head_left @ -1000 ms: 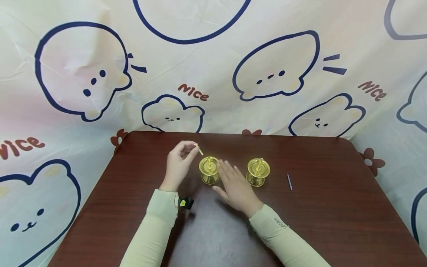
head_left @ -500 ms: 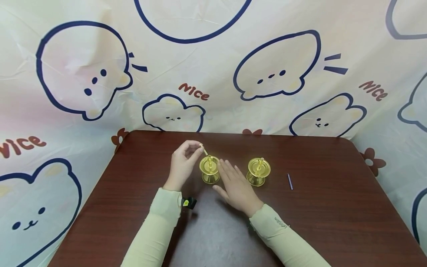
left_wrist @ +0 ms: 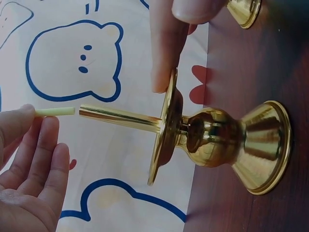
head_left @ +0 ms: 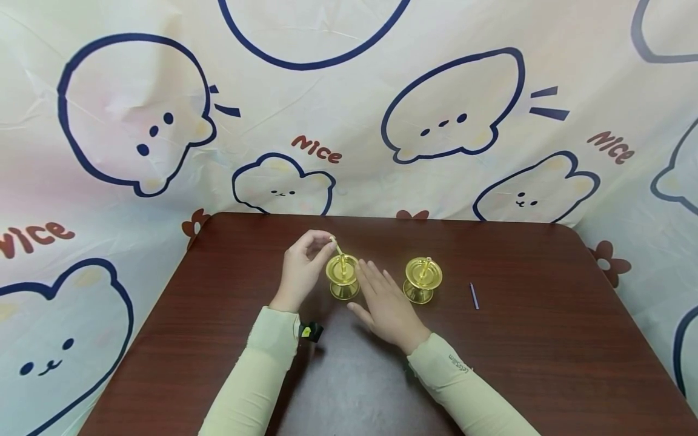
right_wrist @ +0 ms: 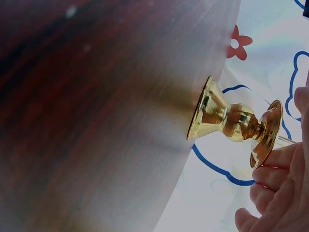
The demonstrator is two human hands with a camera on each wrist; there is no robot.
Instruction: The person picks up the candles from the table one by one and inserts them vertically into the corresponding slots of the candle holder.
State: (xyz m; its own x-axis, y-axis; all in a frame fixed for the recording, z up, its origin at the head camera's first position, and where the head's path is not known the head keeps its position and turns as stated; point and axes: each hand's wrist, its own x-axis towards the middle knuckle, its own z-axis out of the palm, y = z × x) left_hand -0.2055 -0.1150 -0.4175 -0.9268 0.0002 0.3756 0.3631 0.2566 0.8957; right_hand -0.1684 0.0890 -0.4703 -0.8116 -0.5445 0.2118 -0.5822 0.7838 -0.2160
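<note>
My left hand (head_left: 301, 269) pinches a thin pale-yellow candle (left_wrist: 60, 111) between thumb and fingertips. In the left wrist view, the candle's free end stands just short of the mouth of a narrow tube, roughly in line with it. This tube rises from the dish of a gold candle holder (head_left: 344, 292), which is upright on the table. My right hand (head_left: 389, 312) has its fingers extended, and their tips touch the dish's rim, as the right wrist view also shows. Part of the candle is hidden inside the left fingers.
A second gold candle holder (head_left: 418, 295) stands to the right, close to the right hand. Further right lies a slim purple stick (head_left: 473, 297). Behind the dark brown table (head_left: 523, 339) hangs a printed cloth (head_left: 360, 115).
My left hand has moved right with the candle, bringing its end from left of the holder to the tube's top. The right hand has stayed at the rim.
</note>
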